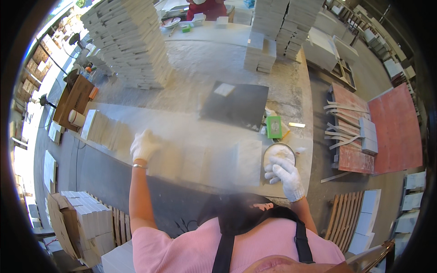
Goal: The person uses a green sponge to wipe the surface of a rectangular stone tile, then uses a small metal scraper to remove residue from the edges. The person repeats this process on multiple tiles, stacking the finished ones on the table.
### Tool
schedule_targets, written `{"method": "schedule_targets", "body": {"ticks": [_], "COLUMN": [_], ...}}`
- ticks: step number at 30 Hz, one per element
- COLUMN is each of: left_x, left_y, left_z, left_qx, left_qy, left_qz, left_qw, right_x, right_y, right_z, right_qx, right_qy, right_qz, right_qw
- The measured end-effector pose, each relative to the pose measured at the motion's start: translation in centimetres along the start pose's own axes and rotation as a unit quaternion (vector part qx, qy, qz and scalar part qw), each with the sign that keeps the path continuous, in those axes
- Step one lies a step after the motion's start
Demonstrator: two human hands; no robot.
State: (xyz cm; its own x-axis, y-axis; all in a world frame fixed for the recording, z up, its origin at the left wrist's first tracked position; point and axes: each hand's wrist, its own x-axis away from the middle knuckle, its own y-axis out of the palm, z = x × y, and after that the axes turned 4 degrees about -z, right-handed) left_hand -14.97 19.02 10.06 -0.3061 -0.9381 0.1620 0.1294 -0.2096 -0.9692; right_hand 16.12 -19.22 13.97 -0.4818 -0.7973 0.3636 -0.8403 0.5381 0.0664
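Observation:
My left hand (pixel 144 146), in a white knit glove, lies over the near part of the pale work table, its fingers stretched out and slightly blurred. Just left of it a row of thin whitish tiles (pixel 101 130) stands on edge. In front of me more pale flat tiles (pixel 248 161) lie side by side, hazy with white dust. At the table's right, my gloved right hand (pixel 287 178) is at a round bowl (pixel 283 153) of white powder or paste. Its fingers are bent together at the bowl's near side; what they hold, if anything, cannot be made out.
Beyond the bowl sits a green box (pixel 274 127), near a dark flat sheet (pixel 236 104). Tall tile stacks (pixel 129 43) rise at the back. Across the table is another person (pixel 205 10) in red. A red-panelled cart (pixel 393 132) stands right; boxed tiles (pixel 88 218) sit lower left.

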Motion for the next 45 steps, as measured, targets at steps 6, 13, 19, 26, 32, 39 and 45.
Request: {"method": "schedule_targets", "body": {"ticks": [6,13,19,26,32,39,45], "left_x": [-0.3,-0.4,-0.6,-1.0,-0.9,-0.8,-0.9], "left_y": [-0.4,0.4,3.2,4.2,3.9,3.7,3.8], "left_z": [0.4,-0.4,-2.1,-3.2,-2.7,-2.6,-2.6], "left_qx": [-0.010,-0.004,0.018,0.015,0.022,0.033,0.028], "left_qy": [-0.035,-0.013,0.026,0.038,0.024,0.041,0.038], "left_qz": [-0.042,-0.033,0.027,0.043,0.031,0.046,0.043], "left_qw": [0.998,0.999,0.999,0.998,0.999,0.998,0.998], "right_x": [-2.0,-6.3,-8.4,-8.8,-9.1,-9.2,-9.7], "right_y": [1.3,5.9,8.2,8.2,8.6,8.5,8.4], "right_z": [-0.2,-0.3,1.8,2.1,0.9,-0.4,-0.4], "right_qx": [0.095,0.471,0.660,0.654,0.638,0.613,0.604], "right_qy": [-0.075,-0.322,-0.263,-0.247,-0.232,-0.236,-0.263], "right_qz": [-0.028,-0.031,-0.077,-0.092,-0.104,-0.111,-0.109], "right_qw": [0.992,0.821,0.700,0.709,0.727,0.746,0.744]}}
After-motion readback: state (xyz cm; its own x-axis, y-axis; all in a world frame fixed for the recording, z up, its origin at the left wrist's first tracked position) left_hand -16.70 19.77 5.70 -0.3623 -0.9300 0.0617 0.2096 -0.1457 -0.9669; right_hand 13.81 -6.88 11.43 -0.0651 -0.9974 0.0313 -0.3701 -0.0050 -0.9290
